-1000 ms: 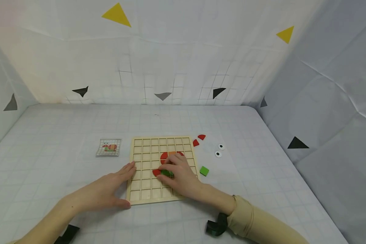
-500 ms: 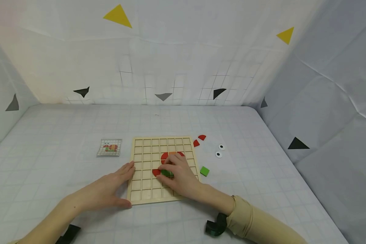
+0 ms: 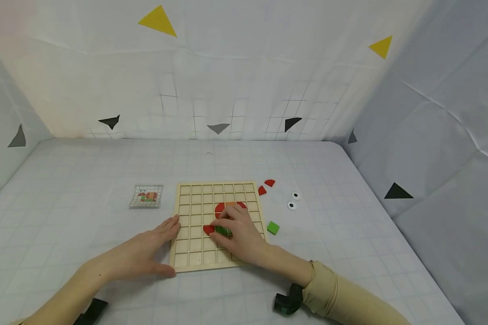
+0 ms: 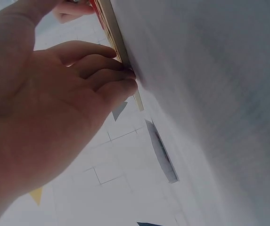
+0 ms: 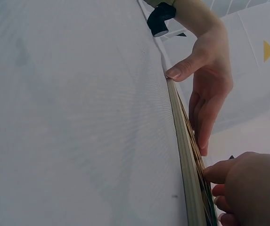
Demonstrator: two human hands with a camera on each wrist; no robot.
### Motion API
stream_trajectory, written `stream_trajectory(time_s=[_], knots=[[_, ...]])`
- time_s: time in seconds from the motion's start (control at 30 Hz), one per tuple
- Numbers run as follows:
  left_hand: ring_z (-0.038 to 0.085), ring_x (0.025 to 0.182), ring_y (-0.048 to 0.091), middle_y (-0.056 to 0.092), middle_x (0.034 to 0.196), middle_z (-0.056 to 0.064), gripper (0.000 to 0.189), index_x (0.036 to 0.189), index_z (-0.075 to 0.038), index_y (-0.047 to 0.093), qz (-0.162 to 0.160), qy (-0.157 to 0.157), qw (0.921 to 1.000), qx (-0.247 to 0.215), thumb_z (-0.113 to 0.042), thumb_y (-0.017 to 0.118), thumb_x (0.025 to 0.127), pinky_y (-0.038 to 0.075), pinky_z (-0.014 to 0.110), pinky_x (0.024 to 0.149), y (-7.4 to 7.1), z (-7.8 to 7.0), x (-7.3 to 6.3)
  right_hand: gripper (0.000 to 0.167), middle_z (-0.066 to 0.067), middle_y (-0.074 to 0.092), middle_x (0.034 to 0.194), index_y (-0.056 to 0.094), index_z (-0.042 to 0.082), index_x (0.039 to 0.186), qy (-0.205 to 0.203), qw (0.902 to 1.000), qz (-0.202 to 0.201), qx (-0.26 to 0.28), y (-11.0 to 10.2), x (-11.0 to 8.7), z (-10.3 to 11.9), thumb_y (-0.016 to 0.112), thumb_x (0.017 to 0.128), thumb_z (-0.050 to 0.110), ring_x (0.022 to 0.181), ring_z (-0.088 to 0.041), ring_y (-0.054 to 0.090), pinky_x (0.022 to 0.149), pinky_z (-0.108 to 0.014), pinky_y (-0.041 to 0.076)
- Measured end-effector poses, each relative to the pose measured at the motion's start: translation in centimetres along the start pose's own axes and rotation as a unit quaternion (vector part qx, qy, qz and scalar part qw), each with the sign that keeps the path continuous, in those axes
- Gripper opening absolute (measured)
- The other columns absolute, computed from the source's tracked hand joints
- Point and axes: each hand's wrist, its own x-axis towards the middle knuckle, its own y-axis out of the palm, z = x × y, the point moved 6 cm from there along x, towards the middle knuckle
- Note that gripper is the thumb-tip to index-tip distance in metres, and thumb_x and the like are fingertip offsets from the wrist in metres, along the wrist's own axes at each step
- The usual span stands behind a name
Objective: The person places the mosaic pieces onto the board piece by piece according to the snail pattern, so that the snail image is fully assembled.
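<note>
A wooden grid board (image 3: 189, 234) lies flat before me. My left hand (image 3: 144, 253) rests at its left edge, fingers straight and touching the frame; in the left wrist view the left hand (image 4: 64, 103) shows its palm. Over the board's middle, my right hand (image 3: 244, 234) has its thumb and index finger around a green piece (image 3: 222, 230), which is partly hidden by that hand. Left of it sits a red quarter-round piece (image 3: 208, 230) in a cell. Further up, red pieces (image 3: 219, 209) and an orange piece (image 3: 230, 203) lie in cells, partly covered by the fingers.
Right of the board lie two red quarter-round pieces (image 3: 269, 183), two white eye discs (image 3: 295, 196) and a green square (image 3: 273, 228). A small picture card (image 3: 146, 196) with a gridded coloured figure lies to the left. White cloth walls (image 3: 252, 72) enclose the table.
Both hands keep their places on the board. The head view has shifted very slightly; no piece has visibly moved.
</note>
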Motion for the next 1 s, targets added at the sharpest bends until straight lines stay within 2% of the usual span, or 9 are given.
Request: stream_trajectory(time_s=[0.33,0.5,0.6,0.73,0.9,1.0], knots=[[0.039,0.152,0.017,0.015,0.166,0.017,0.105,0.154,0.003,0.031,0.002,0.000,1.0000,0.004,-0.048,0.082,0.078,0.027,0.061,0.117,0.1,0.1,0.1,0.021,0.004,0.059,0.098,0.078,0.012,0.106,0.023,0.9991,-0.024,0.027,-1.4,-1.5,-1.7,0.077,0.089,0.024,0.098,-0.011,0.045,0.092,-0.035,0.040],[0.039,0.152,0.017,0.016,0.166,0.017,0.104,0.154,0.003,0.031,0.001,-0.002,1.0000,0.005,-0.046,0.082,0.078,0.027,0.061,0.117,0.1,0.2,0.0,0.021,0.002,0.059,0.097,0.077,0.011,0.106,0.028,0.9980,-0.052,0.025,-3.0,-3.0,-3.4,0.078,0.087,0.020,0.097,-0.011,0.045,0.093,-0.036,0.036],[0.039,0.152,0.017,0.015,0.166,0.017,0.104,0.154,0.004,0.031,0.001,-0.002,1.0000,0.005,-0.046,0.082,0.078,0.027,0.061,0.117,0.1,0.2,-0.1,0.022,0.001,0.061,0.097,0.077,0.009,0.105,0.034,0.9968,-0.072,0.012,-4.3,-4.2,-4.5,0.080,0.085,0.018,0.095,-0.013,0.046,0.088,-0.034,0.038],[0.040,0.152,0.017,0.015,0.166,0.017,0.105,0.154,0.003,0.031,0.002,-0.003,1.0000,0.008,-0.047,0.082,0.078,0.026,0.061,0.117,0.1,0.1,-0.1,0.024,0.002,0.062,0.098,0.077,0.008,0.105,0.073,0.9940,-0.080,-0.013,-5.9,-6.1,-6.0,0.081,0.083,0.018,0.098,-0.013,0.049,0.088,-0.033,0.040],[0.041,0.152,0.018,0.017,0.166,0.019,0.105,0.154,0.004,0.031,0.002,-0.008,0.9999,0.014,-0.045,0.083,0.077,0.026,0.061,0.117,0.1,0.1,0.1,0.028,0.005,0.060,0.098,0.077,0.013,0.107,0.135,0.9874,-0.067,-0.047,-7.2,-8.2,-7.8,0.084,0.081,0.021,0.101,-0.010,0.047,0.088,-0.032,0.039],[0.041,0.152,0.018,0.016,0.166,0.019,0.106,0.154,0.005,0.031,0.002,-0.014,0.9998,0.016,-0.046,0.084,0.076,0.026,0.061,0.117,0.1,0.2,0.1,0.029,0.005,0.059,0.098,0.077,0.015,0.105,0.148,0.9855,-0.060,-0.056,-7.7,-9.1,-8.5,0.085,0.079,0.023,0.100,-0.009,0.045,0.085,-0.030,0.039]])
